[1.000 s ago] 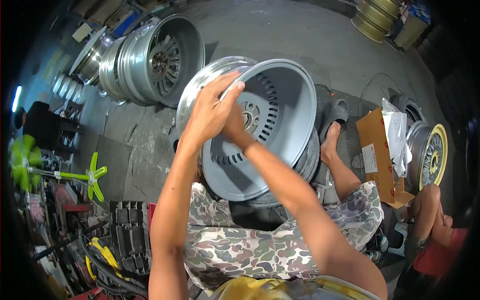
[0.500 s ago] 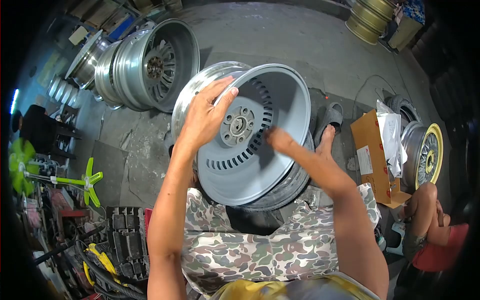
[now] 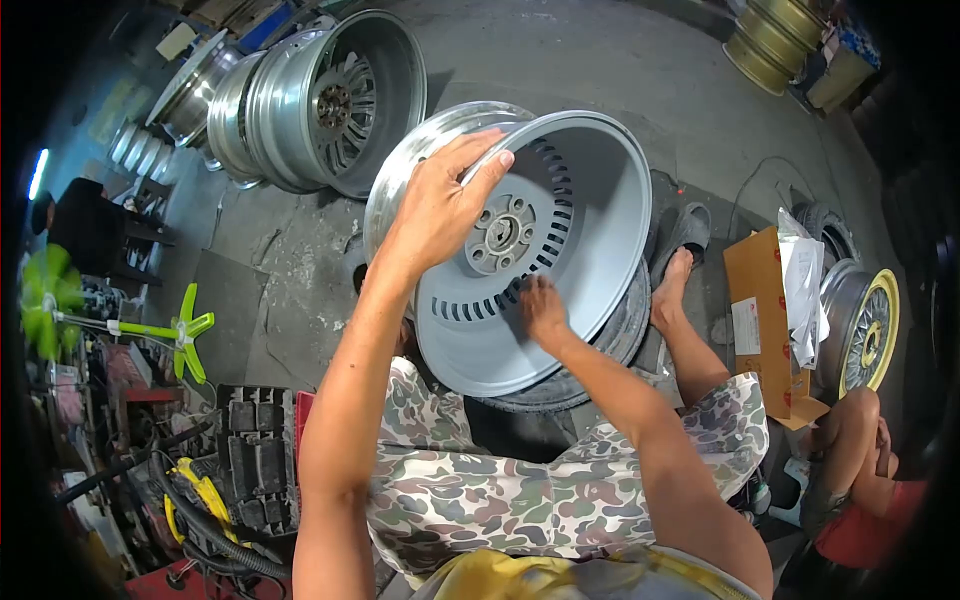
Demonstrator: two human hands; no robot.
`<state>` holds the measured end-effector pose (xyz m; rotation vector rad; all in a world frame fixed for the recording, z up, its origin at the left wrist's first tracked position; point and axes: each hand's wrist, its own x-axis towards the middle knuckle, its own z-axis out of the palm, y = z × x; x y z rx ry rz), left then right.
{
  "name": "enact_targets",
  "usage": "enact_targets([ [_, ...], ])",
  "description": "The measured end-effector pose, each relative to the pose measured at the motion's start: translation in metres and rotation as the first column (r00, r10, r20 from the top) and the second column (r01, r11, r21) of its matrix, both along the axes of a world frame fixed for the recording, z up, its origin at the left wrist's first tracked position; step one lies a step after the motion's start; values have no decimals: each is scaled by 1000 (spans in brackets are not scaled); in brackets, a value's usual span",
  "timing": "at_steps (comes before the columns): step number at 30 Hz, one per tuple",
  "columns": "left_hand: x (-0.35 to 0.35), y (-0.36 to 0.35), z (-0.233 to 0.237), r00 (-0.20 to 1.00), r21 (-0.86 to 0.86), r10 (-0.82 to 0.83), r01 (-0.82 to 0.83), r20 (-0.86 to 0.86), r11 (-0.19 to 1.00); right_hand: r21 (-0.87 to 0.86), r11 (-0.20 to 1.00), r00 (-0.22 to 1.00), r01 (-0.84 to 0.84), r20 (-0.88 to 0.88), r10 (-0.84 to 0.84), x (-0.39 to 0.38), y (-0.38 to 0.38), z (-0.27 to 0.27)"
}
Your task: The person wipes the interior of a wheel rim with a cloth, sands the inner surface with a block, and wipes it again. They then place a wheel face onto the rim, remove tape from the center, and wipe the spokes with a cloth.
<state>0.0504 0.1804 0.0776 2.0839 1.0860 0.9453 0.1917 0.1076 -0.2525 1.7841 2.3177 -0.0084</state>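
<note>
Slipping lower around the inside of the grey wheel (image 3: 592,262), the right hand (image 3: 545,315) is now sitting nearer the lap than it was half a second ago, while the left hand (image 3: 440,205) is keeping its place on the upper edge.

Through the head camera I am seeing the floor (image 3: 600,60) stretching away beyond the left fingertips, with several silver wheels (image 3: 285,115) lying farther off to the left of them. Camouflage shorts (image 3: 560,500) are spreading out below both hands. I am watching the grey wheel leaning at a tilt directly beneath the fingers of both hands, its hollow side facing me. Below and to the right of the right fingers, a black tyre (image 3: 625,345) is showing under the wheel's lower edge, and well off to their right a cardboard box (image 3: 755,290) is standing.

I am holding the left arm (image 3: 345,400) long and nearly straight; its thumb is resting on the near side of the edge and its fingers are wrapping over the far side, gripping the wheel between them. I am reaching the right arm (image 3: 675,480) in from the right, bending it slightly at the elbow, with the fingers curling toward the inner face. They are blurring, so I am not able to tell how widely they are spreading or whether they are holding anything.

Between the two hands the hub (image 3: 500,235) is showing, and slots (image 3: 558,225) are curving around it, some lying just beside the right fingertips.
</note>
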Motion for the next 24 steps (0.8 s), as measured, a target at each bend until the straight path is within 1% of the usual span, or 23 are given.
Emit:
enact_targets([
  [1,0,0,-1,1000,-3,2,-2,4,1000,-157,987,981,12,-191,-42,-12,5,19],
  [2,1,0,-1,1000,-8,-6,6,1,1000,-314,949,923,-4,-367,-118,-24,7,36],
  [3,0,0,0,1000,-2,-12,12,-2,1000,-177,980,853,-92,-521,-14,-40,1,52],
  [4,0,-1,0,1000,11,-10,10,1,1000,-15,987,756,-162,-644,114,-54,-3,66],
  [6,1,-3,-6,1000,34,31,-31,-3,999,3,984,745,-180,-652,138,-75,0,83],
  [8,1,-3,-6,1000,40,27,-27,6,999,-5,979,737,-202,-659,149,-86,3,100],
  [9,2,-5,-6,1000,36,-4,3,25,999,-102,980,382,-171,-924,-30,-84,7,111],
  [10,4,-5,-5,998,41,-45,43,41,998,-198,966,-60,-167,-976,-210,-85,8,124],
  [11,4,-6,-4,999,67,-32,32,-9,997,-120,993,-223,-14,-967,-121,-101,5,144],
  [12,11,-6,1,997,97,-78,77,7,992,-42,982,-354,183,-935,26,-108,4,161],
  [14,5,-10,0,1000,41,20,-19,-24,999,-16,990,-177,142,-984,10,-111,-9,138],
  [15,3,-9,0,999,45,15,-13,-28,999,-38,992,-103,121,-994,-25,-112,-20,114],
  [16,2,-8,0,999,46,13,-12,-30,999,-4,999,91,42,-996,-8,-94,-33,114],
  [17,2,-8,2,1000,71,-5,5,-1,997,135,991,228,24,-965,127,-84,-42,78],
  [18,2,-7,4,1000,36,1,-1,-14,999,105,992,298,-74,-947,122,-60,-50,69],
  [19,1,-7,6,999,1,8,-8,-32,1000,165,979,354,-119,-914,197,-35,-46,29],
  [20,0,-7,7,1000,27,-3,4,-14,1000,228,953,494,-200,-816,299,-2,-31,-10],
  [21,0,-6,8,1000,14,-9,9,-14,1000,267,920,611,-287,-689,391,34,-15,-41],
  [22,0,-7,8,1000,-3,-14,14,-18,1000,180,911,797,-371,-441,412,74,6,-39],
  [23,0,-6,8,1000,-7,-19,19,-17,1000,24,952,888,-306,-353,295,101,29,-31],
  [24,0,-7,7,1000,9,-24,24,-11,1000,-46,901,902,-430,-4,431,118,51,-2],
])
